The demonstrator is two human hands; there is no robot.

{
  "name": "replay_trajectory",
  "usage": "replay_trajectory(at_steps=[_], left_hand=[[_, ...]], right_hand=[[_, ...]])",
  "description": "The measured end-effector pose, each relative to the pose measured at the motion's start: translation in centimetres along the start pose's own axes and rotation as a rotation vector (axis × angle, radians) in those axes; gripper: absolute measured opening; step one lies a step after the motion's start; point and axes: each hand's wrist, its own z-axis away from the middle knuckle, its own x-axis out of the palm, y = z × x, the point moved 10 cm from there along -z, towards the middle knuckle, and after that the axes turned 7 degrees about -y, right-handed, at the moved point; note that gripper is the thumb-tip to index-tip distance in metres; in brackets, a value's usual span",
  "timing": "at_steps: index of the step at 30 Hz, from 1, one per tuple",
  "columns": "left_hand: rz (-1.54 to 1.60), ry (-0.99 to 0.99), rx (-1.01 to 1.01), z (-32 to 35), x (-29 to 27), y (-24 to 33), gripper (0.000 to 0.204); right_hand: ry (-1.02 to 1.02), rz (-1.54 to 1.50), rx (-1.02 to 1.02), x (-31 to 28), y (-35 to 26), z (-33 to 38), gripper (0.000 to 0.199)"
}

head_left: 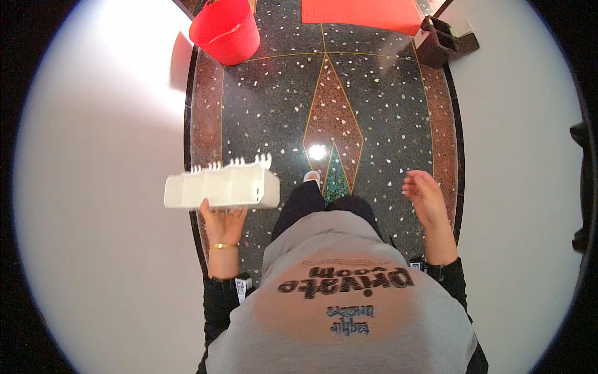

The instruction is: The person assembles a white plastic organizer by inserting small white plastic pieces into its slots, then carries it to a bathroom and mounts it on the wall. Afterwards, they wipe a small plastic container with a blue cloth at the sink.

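Note:
My left hand grips a white plastic storage rack from below, its thumb over the near edge. Dividers split the long box into several compartments, and a row of small hooks sticks out along its far side. No contents show in the compartments. Out to the right, my right hand hangs free above the floor with loosely bent fingers, a little apart, and nothing in them. It is well away from the rack.
A red bucket stands at the far left. A red mat lies at the far end of the speckled floor. Against the right wall is a dark brown box with compartments. A white wall runs along the left.

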Motion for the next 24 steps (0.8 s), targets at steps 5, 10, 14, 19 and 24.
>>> replay_trajectory(at_steps=[5,10,14,19,24], left_hand=[[-0.121,-0.022,-0.076,-13.1,14.4,1.3,0.081],[-0.193,-0.150,-0.119,-25.6,31.0,-0.4,0.077],[-0.153,-0.144,-0.174,-33.4,41.4,-2.2,0.072],[-0.196,-0.179,-0.080,-41.0,50.6,-0.5,0.068],[-0.199,-0.205,-0.032,-49.3,56.0,2.2,0.065]], right_hand=[[0.228,-0.082,-0.083,-5.2,-7.4,-6.3,0.017],[0.302,-0.174,-0.056,-8.5,-13.0,-17.0,0.017],[0.292,-0.209,-0.041,-9.8,-20.7,-29.2,0.016],[0.094,-0.152,-0.120,-6.0,-33.9,-45.0,0.015],[-0.183,-0.042,-0.110,2.0,-43.0,-59.2,0.014]])
